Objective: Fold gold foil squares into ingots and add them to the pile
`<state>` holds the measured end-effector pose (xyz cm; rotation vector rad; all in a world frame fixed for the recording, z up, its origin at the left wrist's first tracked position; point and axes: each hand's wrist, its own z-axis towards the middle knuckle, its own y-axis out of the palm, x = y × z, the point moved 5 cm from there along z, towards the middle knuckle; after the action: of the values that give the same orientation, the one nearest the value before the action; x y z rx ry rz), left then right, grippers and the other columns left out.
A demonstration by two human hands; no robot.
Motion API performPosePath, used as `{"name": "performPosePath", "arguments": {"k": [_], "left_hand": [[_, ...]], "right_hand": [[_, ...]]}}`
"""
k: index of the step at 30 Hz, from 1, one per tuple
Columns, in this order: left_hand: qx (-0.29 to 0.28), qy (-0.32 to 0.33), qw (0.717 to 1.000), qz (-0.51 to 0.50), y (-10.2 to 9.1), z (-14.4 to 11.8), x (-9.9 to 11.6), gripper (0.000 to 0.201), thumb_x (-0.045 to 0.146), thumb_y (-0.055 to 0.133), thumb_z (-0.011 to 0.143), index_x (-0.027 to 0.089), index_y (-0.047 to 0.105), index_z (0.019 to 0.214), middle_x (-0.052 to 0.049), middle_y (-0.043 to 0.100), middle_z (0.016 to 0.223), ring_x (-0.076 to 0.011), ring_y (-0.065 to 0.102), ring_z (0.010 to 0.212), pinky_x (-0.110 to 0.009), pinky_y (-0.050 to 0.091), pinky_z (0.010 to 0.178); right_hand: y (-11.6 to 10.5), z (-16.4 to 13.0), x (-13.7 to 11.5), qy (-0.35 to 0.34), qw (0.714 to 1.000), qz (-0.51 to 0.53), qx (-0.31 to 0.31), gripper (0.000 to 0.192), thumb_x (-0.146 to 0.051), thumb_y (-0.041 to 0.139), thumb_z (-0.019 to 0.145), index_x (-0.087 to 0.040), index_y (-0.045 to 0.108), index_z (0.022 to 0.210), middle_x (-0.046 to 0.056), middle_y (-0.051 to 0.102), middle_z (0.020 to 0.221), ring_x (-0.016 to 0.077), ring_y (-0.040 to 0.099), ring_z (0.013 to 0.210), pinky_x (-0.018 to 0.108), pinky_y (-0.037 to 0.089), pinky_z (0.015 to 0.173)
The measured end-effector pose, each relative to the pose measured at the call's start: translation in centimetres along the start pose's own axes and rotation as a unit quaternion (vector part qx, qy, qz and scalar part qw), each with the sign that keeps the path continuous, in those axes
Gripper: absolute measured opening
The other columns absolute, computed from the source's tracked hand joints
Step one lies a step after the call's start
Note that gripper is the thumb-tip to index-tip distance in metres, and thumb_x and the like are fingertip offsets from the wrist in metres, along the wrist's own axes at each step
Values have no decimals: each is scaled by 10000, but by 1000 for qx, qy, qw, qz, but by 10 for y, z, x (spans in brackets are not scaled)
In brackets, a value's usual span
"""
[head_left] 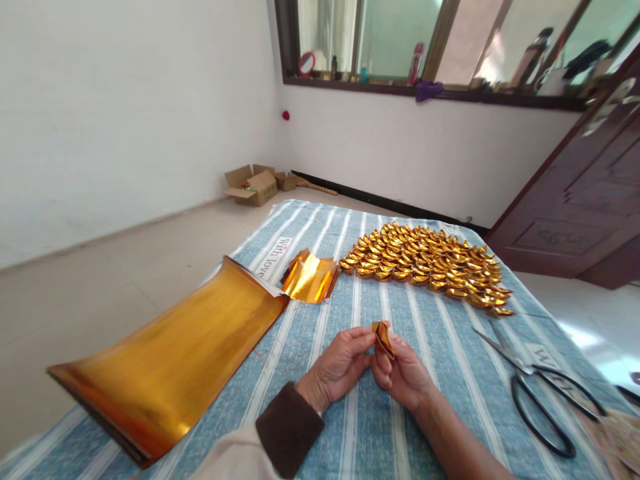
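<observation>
Both my hands meet over the blue striped cloth (360,413), pinching a small folded piece of gold foil paper (383,337) between the fingertips. My left hand (340,365) grips its left side, my right hand (403,373) its right side and lower edge. A big stack of gold foil sheets (170,363) lies to my left, its near end curling up. A smaller pile of cut gold squares (310,277) sits just beyond it. Several folded gold ingot shapes (430,263) lie in neat rows at the far right of the cloth.
Large black-handled scissors (543,390) lie on the cloth at my right. Open cardboard boxes (255,183) stand on the floor by the far wall. A dark wooden door (585,193) is open at the right. Bottles line the window sill (430,90).
</observation>
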<state>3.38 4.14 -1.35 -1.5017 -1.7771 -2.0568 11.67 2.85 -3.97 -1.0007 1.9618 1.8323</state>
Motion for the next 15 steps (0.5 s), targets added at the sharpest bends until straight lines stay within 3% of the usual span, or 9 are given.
{"name": "performPosePath", "arguments": {"k": [5, 11, 15], "left_hand": [[-39, -31, 999, 12, 2, -1, -3, 490, 316, 766, 745, 80, 650, 1159, -80, 696, 677, -194, 644, 564, -311, 489, 611], [-20, -22, 999, 23, -3, -2, -1, 383, 293, 810, 690, 76, 720, 992, -112, 713, 732, -257, 684, 772, -387, 468, 845], [7, -1, 1000, 7, -4, 0, 1, 391, 245, 820, 668, 74, 720, 1006, -114, 724, 838, -226, 677, 796, -355, 452, 883]], "right_hand": [[1, -1, -1, -8, 1000, -25, -11, 337, -444, 743, 764, -180, 540, 709, -93, 448, 393, 47, 351, 293, 140, 283, 291], [3, -4, -1, -11, 999, -45, -21, 368, -474, 728, 766, -178, 538, 659, -69, 481, 388, 67, 403, 296, 152, 309, 284], [2, -4, -1, -13, 998, -52, -19, 358, -497, 707, 781, -175, 570, 702, -70, 488, 391, 70, 413, 294, 156, 329, 294]]}}
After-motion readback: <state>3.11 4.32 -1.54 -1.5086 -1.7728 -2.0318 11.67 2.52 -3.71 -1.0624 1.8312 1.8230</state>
